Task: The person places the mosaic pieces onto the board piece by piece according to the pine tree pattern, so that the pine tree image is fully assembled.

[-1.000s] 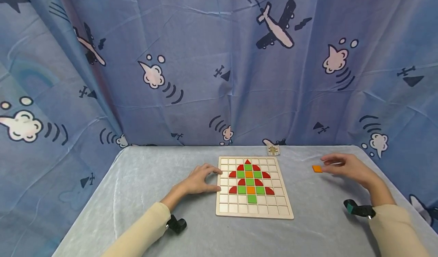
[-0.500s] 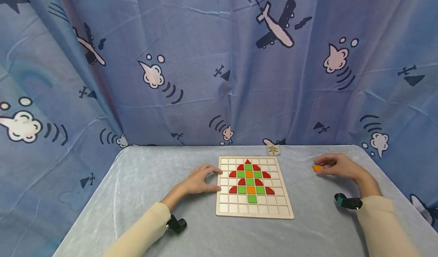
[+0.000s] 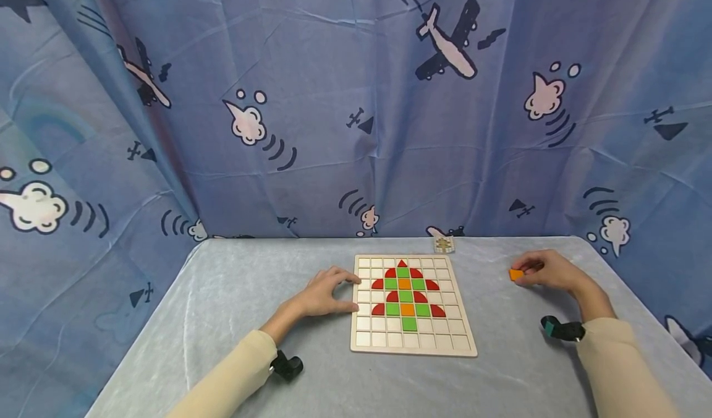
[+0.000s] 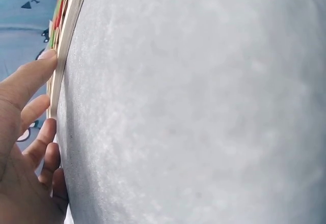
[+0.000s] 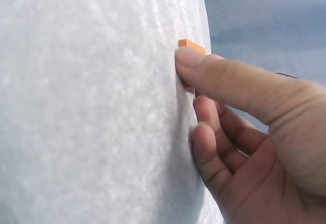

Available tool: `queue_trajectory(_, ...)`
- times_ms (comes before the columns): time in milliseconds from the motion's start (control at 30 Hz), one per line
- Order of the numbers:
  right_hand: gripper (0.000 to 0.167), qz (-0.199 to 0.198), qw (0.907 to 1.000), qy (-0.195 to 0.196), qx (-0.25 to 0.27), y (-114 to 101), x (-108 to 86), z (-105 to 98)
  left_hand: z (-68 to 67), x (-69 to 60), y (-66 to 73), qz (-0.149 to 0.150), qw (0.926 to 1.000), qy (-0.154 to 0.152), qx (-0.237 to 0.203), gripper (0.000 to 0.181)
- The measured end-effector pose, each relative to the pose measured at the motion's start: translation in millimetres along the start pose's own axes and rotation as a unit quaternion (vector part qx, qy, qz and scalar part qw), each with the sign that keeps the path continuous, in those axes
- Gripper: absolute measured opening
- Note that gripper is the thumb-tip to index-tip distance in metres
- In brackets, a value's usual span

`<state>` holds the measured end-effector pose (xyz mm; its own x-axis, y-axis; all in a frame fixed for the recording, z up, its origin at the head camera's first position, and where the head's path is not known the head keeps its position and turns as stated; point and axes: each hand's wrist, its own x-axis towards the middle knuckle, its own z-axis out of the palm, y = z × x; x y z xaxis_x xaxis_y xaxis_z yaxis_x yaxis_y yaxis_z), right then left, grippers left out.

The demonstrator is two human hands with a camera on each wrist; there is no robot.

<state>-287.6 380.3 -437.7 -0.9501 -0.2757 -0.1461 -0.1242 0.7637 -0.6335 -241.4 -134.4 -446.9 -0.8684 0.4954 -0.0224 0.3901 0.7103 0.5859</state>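
Note:
A wooden pegboard-like grid board lies on the cloth-covered table, its cells partly filled with red, green and orange tiles in a tree-shaped pattern. My left hand rests at the board's left edge, thumb and index fingertip touching the rim with a gap between them. In the left wrist view the thumb lies on the board's edge. Off to the right of the board, my right hand pinches an orange tile between thumb and fingers. The right wrist view shows the tile tilted up, close to the cloth.
A small patterned square lies behind the board at the table's back edge. Blue printed curtain hangs behind and along the left side. Grey cloth covers the table between the board and my right arm.
My right hand has moved left onto the orange tile, which lay flat beside its fingertips and is now pinched and tilted. My left hand and the board have stayed in place.

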Motion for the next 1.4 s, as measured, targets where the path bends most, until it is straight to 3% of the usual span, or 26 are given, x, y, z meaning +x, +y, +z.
queue_trajectory(500,0.036,0.03,0.9995,0.003,0.012,2,-0.6,0,1.3,0.6,-1.4,-0.001,1.0,0.0,-0.002,0.056)
queue_trajectory(767,0.03,0.019,0.9995,0.01,0.022,0,-5.1,-1,0.6,-0.3,0.2,-0.004,1.0,0.0,-0.004,0.056)
queue_trajectory(1133,0.035,0.003,0.9984,0.0,0.057,-7,-13.8,-6,0.5,0.0,-0.1,-0.004,1.0,0.0,-0.003,0.056)
queue_trajectory(1400,0.034,-0.022,0.9978,-0.005,0.062,-16,-15.3,3,0.4,-0.2,0.3,-0.007,1.0,-0.002,-0.006,0.056)
